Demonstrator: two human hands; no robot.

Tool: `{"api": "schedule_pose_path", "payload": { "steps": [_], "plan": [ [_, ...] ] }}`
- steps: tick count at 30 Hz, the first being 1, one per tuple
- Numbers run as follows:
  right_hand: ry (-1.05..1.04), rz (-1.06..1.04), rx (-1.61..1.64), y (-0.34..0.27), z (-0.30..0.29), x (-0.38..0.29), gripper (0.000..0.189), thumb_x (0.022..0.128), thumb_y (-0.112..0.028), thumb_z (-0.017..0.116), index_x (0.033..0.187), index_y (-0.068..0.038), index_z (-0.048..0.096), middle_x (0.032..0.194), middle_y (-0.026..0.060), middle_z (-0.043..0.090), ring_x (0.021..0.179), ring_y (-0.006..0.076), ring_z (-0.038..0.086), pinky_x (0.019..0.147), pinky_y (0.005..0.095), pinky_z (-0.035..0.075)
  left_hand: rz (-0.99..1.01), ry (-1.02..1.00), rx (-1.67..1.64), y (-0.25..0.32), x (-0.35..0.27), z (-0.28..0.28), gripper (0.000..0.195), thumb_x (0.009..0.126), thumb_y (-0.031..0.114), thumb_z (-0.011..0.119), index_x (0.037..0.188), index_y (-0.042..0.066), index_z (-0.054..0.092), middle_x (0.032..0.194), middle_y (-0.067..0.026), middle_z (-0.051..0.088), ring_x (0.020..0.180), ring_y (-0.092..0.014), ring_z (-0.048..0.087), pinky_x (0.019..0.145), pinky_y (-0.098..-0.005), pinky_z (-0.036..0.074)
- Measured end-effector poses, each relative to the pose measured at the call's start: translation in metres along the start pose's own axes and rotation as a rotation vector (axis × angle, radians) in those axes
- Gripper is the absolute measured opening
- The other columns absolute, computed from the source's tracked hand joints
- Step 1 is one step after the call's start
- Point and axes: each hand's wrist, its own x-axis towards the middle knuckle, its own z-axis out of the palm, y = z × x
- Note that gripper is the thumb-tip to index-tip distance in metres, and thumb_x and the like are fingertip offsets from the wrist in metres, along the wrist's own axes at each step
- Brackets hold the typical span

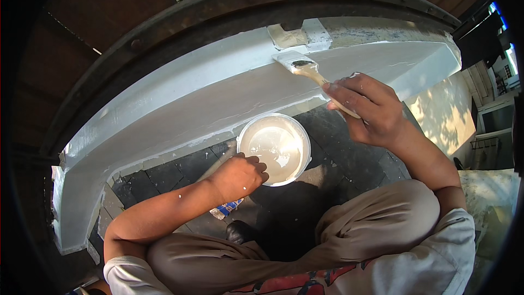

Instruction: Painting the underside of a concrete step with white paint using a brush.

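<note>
My right hand (370, 108) grips a flat paintbrush (313, 74) by its pale wooden handle. White paint coats the bristles, which touch the top edge of a low white wall (176, 94) just below a notch with tan masking tape (286, 37). White specks dot my right fingers. Lower down, my left hand (241, 174) is curled over the near left rim of a round paint bucket (275, 115). Glossy off-white paint (270, 141) lies inside the bucket, which stands on dark floor tiles (344, 151).
Behind the wall runs a dark metal rail (192, 12) with bolts, backed by brown panels. The wall top right of the notch is rough and stained (368, 30). A blue-and-white packet (227, 209) lies beneath my left forearm, near a dark shoe (239, 231). Plastic sheeting (487, 196) spreads at right.
</note>
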Motion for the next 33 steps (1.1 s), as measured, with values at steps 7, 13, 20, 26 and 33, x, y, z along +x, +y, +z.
{"api": "schedule_pose_path", "payload": {
  "steps": [7,13,20,26,33],
  "plan": [
    [-0.079,-0.03,-0.02,-0.003,0.014,-0.001,0.042,0.073,0.009,0.078,0.114,0.004,0.072,0.092,0.0151,0.068,0.073,0.0264,0.068,0.062,0.0355,0.056,0.0,-0.004,0.004,-0.001,-0.001,0.003,0.01,0.087,0.017,0.062,0.09,0.015,0.071,0.091,0.0017,0.066,0.097,-0.017,0.068,0.077,-0.0332,0.055],
    [0.025,-0.075,-0.039,-0.008,0.008,0.007,0.041,0.072,0.008,0.079,0.113,0.005,0.072,0.091,0.0147,0.067,0.069,0.0265,0.067,0.059,0.0359,0.056,0.004,-0.026,0.017,-0.001,0.0,0.0,0.01,0.087,0.017,0.062,0.09,0.015,0.071,0.091,0.0014,0.066,0.097,-0.017,0.068,0.077,-0.0334,0.055],
    [0.044,-0.094,-0.017,0.005,0.033,0.013,0.039,0.073,-0.003,0.08,0.11,0.002,0.069,0.088,0.0098,0.06,0.076,0.0255,0.064,0.064,0.0351,0.055,-0.001,0.014,-0.023,0.001,0.0,0.001,0.008,0.083,0.016,0.063,0.087,0.012,0.069,0.088,-0.0016,0.063,0.093,-0.02,0.067,0.079,-0.0343,0.057],
    [-0.024,-0.101,0.022,-0.008,0.023,0.0,0.049,0.07,0.006,0.079,0.118,0.006,0.068,0.094,0.0152,0.067,0.074,0.0272,0.067,0.061,0.0366,0.055,0.0,0.008,0.005,0.0,-0.003,0.001,0.011,0.086,0.016,0.062,0.091,0.014,0.071,0.092,0.0005,0.067,0.097,-0.017,0.069,0.077,-0.033,0.055],
    [-0.005,-0.042,-0.043,-0.006,-0.006,-0.001,0.043,0.07,0.009,0.077,0.112,0.006,0.072,0.092,0.0156,0.067,0.072,0.0279,0.068,0.061,0.0362,0.056,-0.003,-0.01,0.0,0.0,0.0,-0.002,0.011,0.086,0.016,0.062,0.091,0.014,0.072,0.093,0.0003,0.067,0.097,-0.017,0.069,0.078,-0.0337,0.056]
  ]
}}
